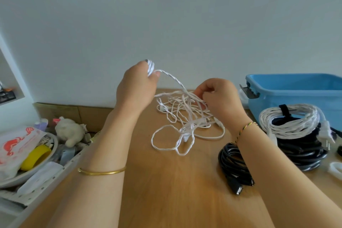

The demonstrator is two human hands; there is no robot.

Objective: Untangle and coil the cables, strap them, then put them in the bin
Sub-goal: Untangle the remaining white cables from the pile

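A tangled white braided cable (182,122) lies in loose loops on the wooden table (166,181). My left hand (137,87) is raised above it and grips a few turns of this cable wound round its fingers. My right hand (220,98) pinches strands at the top right of the tangle. A blue bin (296,90) stands at the back right. In front of it a coiled white cable (290,122) with a black strap rests on a black cable coil (303,153). A smaller black USB cable coil (234,166) lies under my right forearm.
An open drawer (37,153) at the left holds a bowl, a yellow tape roll, a plastic bag and a small plush toy. A white loop (335,169) lies at the right edge. The wall runs close behind the table.
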